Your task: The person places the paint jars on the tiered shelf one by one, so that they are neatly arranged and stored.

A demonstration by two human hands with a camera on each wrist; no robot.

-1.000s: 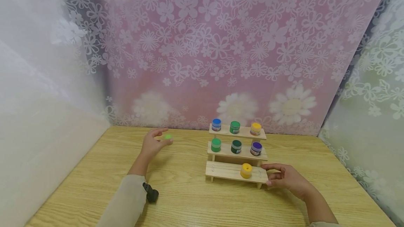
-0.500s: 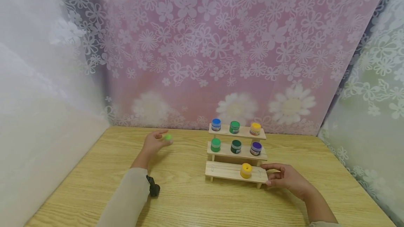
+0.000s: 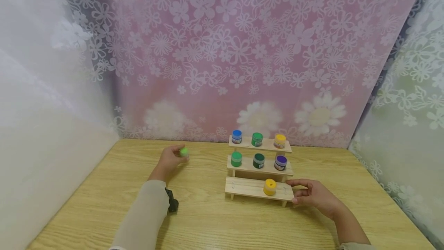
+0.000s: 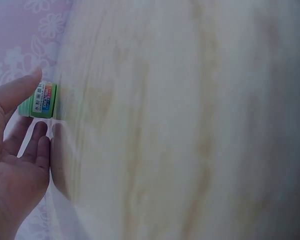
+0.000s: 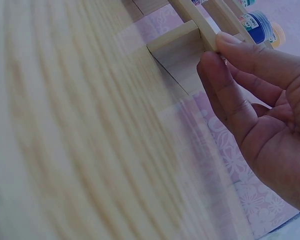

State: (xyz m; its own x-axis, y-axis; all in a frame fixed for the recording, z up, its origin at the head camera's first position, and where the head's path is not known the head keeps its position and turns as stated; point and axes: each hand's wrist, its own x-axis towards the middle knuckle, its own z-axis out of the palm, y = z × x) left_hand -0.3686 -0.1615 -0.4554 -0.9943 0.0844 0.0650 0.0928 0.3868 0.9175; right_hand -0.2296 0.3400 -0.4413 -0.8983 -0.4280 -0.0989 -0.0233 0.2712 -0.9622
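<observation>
In the head view, my left hand (image 3: 170, 158) has its thumb and fingers around a small light-green paint jar (image 3: 184, 152) at the table's back left. The left wrist view shows the jar (image 4: 42, 101) standing on the table, its printed label between thumb and fingers; part of the grip is hidden behind it. My right hand (image 3: 313, 196) pinches the right end of the lowest step of a three-tier wooden display stand (image 3: 246, 188). Thumb and index finger hold that board's edge (image 5: 206, 37) in the right wrist view.
The top tier carries blue (image 3: 237, 137), green (image 3: 257, 139) and yellow (image 3: 280, 141) jars. On the middle tier are light green (image 3: 236, 159), dark green (image 3: 258, 161) and purple (image 3: 280, 163) ones. A yellow jar (image 3: 269, 187) sits right of centre on the bottom tier. Flowered curtains (image 3: 208, 68) enclose the table.
My left hand has moved slightly forward and its fingers have closed in around the light-green jar. The right hand keeps its hold on the stand.
</observation>
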